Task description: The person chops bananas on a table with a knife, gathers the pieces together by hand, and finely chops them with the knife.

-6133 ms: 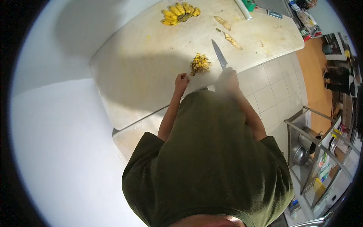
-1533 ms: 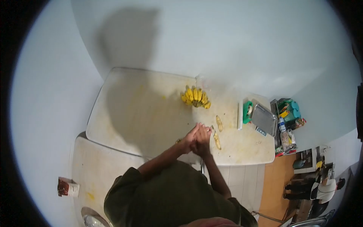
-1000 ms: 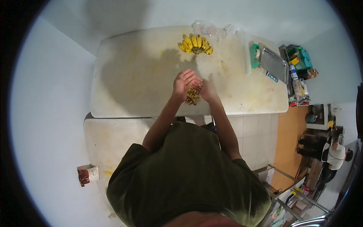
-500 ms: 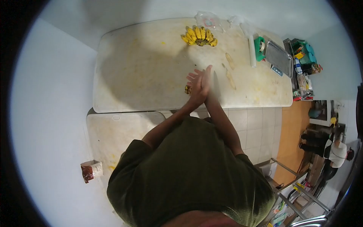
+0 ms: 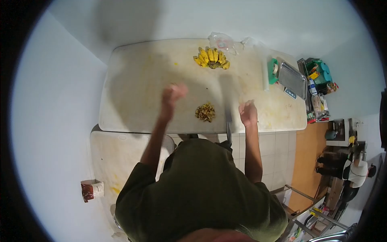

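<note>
My left hand (image 5: 174, 92) is raised over the left-middle of the table and smeared by motion, so its fingers do not show clearly. Over the right front part of the table, my right hand (image 5: 248, 111) has its fingers curled in; whatever they hold, if anything, is hidden. Between my hands lies a small heap of chopped yellow-brown pieces (image 5: 205, 112). A knife (image 5: 228, 116) rests just left of my right hand, its handle reaching past the table's front edge. Farther back sits a bunch of yellow bananas (image 5: 213, 58).
Clear plastic bags (image 5: 222, 42) lie at the table's (image 5: 137, 88) back edge. A green scale (image 5: 273, 70), a metal tray (image 5: 293, 80) and packed goods (image 5: 318, 101) line the right side. A lower table (image 5: 121, 155) adjoins at front left. Another person (image 5: 356, 171) stands far right.
My hands, pressed together before, have parted: the left moved left, the right moved right. The chopped heap and the knife now show fully. The whole view has tilted, lowering the table in it.
</note>
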A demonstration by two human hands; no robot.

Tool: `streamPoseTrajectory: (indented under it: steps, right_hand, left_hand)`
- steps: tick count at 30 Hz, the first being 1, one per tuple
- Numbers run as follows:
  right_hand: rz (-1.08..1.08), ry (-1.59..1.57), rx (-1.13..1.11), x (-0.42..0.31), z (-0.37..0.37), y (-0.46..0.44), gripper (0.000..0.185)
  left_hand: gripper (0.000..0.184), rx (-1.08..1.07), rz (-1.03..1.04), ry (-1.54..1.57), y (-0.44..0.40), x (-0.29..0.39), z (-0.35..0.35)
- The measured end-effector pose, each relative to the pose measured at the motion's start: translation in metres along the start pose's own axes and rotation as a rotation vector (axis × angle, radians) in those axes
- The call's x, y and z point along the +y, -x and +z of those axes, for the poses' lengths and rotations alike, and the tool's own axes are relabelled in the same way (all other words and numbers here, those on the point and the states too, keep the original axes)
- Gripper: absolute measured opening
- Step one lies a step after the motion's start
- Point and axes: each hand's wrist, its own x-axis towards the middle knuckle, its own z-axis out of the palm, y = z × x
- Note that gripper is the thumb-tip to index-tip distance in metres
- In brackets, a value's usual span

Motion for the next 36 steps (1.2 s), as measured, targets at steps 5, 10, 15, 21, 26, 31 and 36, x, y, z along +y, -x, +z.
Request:
streamPoseTrajectory:
  steps: [5,10,15,21,26,31,36]
  right_hand:
    - [0.129,0.043,0.161,0.011,-0.033,0.022,0.017]
    - [0.167,0.025,0.166,0.02,-0.028,0.033,0.012]
    - [0.213,-0.075,0.153,0.036,-0.027,0.027,0.015]
    - [0.242,-0.137,0.234,0.053,-0.043,0.038,0.019]
    - [0.25,-0.177,0.373,0.064,-0.061,0.059,0.02]
    - [0.249,-0.248,0.384,0.078,-0.079,0.067,0.022]
    - [0.241,-0.254,0.364,0.078,-0.069,0.071,0.02]
  left_hand:
    - [0.041,0.029,0.6,0.227,-0.07,0.179,-0.08]
    - [0.059,-0.41,1.092,0.008,-0.042,0.385,-0.024]
    - [0.059,-0.543,1.17,-0.158,-0.032,0.43,0.034]
    - [0.059,-0.537,1.195,-0.197,-0.019,0.435,0.057]
    - [0.059,-0.533,1.214,-0.2,-0.017,0.433,0.062]
    - [0.059,-0.538,1.235,-0.198,-0.017,0.433,0.065]
    - [0.059,-0.541,1.255,-0.204,-0.015,0.433,0.068]
